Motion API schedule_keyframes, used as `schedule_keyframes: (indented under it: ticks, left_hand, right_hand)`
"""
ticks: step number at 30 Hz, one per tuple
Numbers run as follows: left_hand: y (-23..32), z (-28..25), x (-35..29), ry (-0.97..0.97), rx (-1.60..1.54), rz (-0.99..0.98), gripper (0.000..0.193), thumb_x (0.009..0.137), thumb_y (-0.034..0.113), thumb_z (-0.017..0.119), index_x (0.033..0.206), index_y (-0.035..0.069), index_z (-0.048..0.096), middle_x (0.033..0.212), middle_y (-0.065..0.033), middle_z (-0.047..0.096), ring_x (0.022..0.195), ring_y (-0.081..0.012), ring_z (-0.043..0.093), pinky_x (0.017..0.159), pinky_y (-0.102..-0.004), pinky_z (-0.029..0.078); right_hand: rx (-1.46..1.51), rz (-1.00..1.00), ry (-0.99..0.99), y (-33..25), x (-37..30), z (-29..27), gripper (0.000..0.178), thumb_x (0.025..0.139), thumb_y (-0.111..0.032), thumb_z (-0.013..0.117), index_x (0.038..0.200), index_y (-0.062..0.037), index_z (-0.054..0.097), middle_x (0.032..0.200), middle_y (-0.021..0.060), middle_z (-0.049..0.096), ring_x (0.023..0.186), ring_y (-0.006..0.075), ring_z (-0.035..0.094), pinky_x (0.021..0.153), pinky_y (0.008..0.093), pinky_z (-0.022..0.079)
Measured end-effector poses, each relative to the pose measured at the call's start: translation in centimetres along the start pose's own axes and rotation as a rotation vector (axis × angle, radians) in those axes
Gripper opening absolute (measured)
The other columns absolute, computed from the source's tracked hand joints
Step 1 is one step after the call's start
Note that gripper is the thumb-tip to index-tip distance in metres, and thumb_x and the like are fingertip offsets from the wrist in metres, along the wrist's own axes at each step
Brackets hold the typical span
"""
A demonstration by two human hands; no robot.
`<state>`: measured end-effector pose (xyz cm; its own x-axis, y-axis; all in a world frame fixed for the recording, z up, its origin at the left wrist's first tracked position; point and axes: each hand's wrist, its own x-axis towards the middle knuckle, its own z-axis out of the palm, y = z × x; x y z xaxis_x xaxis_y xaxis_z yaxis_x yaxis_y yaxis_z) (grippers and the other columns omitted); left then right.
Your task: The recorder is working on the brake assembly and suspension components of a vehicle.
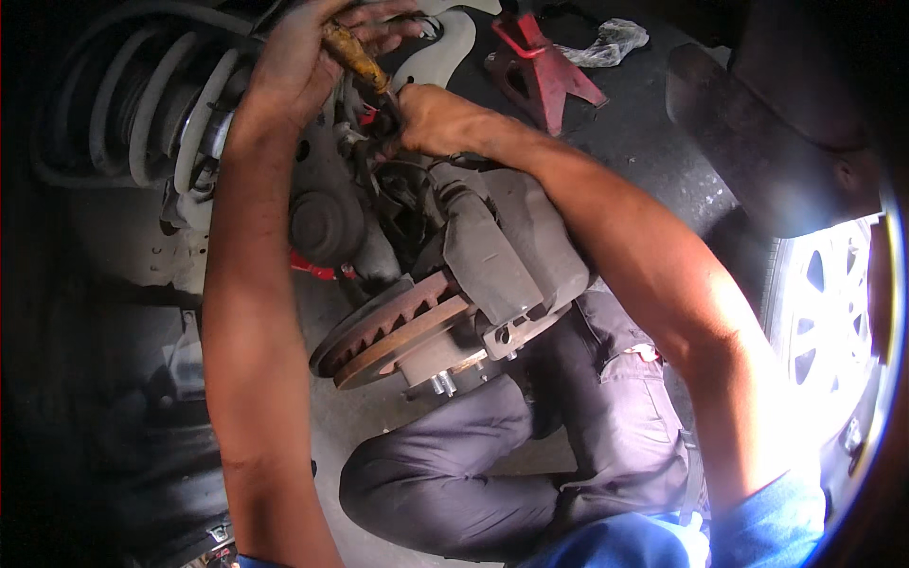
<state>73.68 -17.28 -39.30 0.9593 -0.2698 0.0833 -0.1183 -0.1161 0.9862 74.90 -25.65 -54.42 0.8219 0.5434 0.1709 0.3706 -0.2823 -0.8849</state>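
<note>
Tool (358, 59), yellow-gripped & grimy, slants btwn my hands at top ctr, above the brake assy. My L hand (301, 68) is up against its grip, fingers stretched out past it rather than wrapped round; can't tell whether the palm bears on it. My R hand (434, 120) is just beside the tool's lower end, fingers curled in; what they grasp is hidden, so can't tell.

Below, a grey caliper (490, 260) straddles the rusty-edged rotor (402, 339), w/ bright studs (442, 382) pointing down toward my legs. Coil spring (142, 114) at upper L, partly behind my L forearm. Red jack stand (538, 76) on dark floor, upper R of ctr, crumpled clear plastic (614, 43) right by it. Wheel (828, 303) at far R, half lost in glare. My trousers (606, 417), grey, knees bent, fill lower ctr; blue sleeve (772, 521) at lower R.
</note>
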Motion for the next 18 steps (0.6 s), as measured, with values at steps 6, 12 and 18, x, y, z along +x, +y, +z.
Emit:
schedule_keyframes:
  ticks: [6,12,18]
  left_hand:
    - [0.1,-1.2,1.8,-0.123,-0.024,-0.054,0.041,0.104,0.035,0.059,0.072,0.01,0.06,0.063,-0.0046,0.06,0.062,-0.0201,0.066,0.068,-0.0353,0.056]
    - [-1.9,0.1,1.0,0.153,-0.073,-0.041,0.035,0.101,0.033,0.058,0.073,0.011,0.055,0.053,0.0052,0.034,0.041,-0.0117,0.034,0.052,-0.0311,0.038]
    - [-1.4,1.5,0.0,0.131,-0.047,0.163,0.024,0.098,0.031,0.057,0.092,0.007,0.059,0.056,0.0041,0.031,0.042,-0.0108,0.031,0.045,-0.0331,0.033]
  right_hand:
    - [-0.213,0.078,-0.063,-1.0,2.5,-1.5,0.032,0.082,-0.026,0.076,0.092,0.0046,0.072,0.076,0.0188,0.07,0.073,0.0337,0.068,0.07,0.045,0.055]
    - [-0.427,0.468,-0.234,-0.5,1.9,0.2,0.027,0.078,-0.024,0.073,0.089,0.0006,0.076,0.075,0.0159,0.072,0.068,0.03,0.069,0.064,0.0409,0.057]
    - [-0.518,0.22,0.0,-1.6,0.5,-0.3,0.026,0.072,-0.021,0.071,0.088,-0.0008,0.075,0.084,0.021,0.073,0.081,0.0333,0.072,0.074,0.0414,0.058]
